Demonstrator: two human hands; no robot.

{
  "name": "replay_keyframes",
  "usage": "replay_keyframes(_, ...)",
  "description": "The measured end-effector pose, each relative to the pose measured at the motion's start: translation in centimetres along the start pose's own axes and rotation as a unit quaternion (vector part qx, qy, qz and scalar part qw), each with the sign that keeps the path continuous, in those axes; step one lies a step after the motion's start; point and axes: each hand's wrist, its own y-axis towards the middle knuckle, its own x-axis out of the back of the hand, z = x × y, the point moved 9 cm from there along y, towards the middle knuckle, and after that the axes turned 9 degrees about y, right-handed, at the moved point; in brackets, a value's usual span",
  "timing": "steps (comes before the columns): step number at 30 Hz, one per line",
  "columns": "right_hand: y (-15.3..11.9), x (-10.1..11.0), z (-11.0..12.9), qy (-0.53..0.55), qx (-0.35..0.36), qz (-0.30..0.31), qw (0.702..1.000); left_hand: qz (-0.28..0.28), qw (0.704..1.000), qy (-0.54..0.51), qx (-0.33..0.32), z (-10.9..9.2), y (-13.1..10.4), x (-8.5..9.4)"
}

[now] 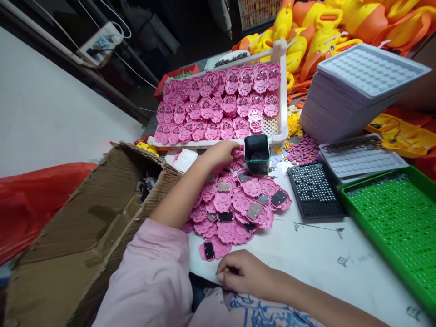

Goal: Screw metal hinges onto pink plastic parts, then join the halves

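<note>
Your hands are well apart, one on either side of the heap of pink plastic pieces (223, 202). That heap lies on the white table (299, 254) straight ahead of you, between the white crate (283, 104) and your lap.

Your left hand (223, 153) reaches across to the far edge of the heap, just left of the black cup (257, 164). Its fingers bend down toward the pieces there, but their tips are partly hidden, so you cannot tell from this view whether they grip one.

Your right hand (240, 271) rests low by the near table edge, loosely curled, thumb and fingers close to each other. Nothing shows in it, though something small could be hidden.

The relation that matters, as I judge it, is near against far: the closest pink piece (222, 249), with its dark plate (209, 250), lies just ahead of your right hand and a little to its left, its long axis running roughly crosswise to you. Your right hand is clearly nearer to it; your left is nearer to the pieces by the cup.
</note>
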Motion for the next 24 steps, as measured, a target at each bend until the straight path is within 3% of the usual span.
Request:
replay_keyframes(10, -0.1, 0.0, 0.1, 0.010, -0.001, -0.002, 1.000, -0.028, 0.999, -0.018, 0.024, 0.2, 0.1, 1.5)
replay_keyframes(24, -0.1, -0.1, 0.2, 0.015, 0.003, 0.000, 1.000, -0.182, 0.977, -0.108, 0.037, 0.8, 0.4, 2.8)
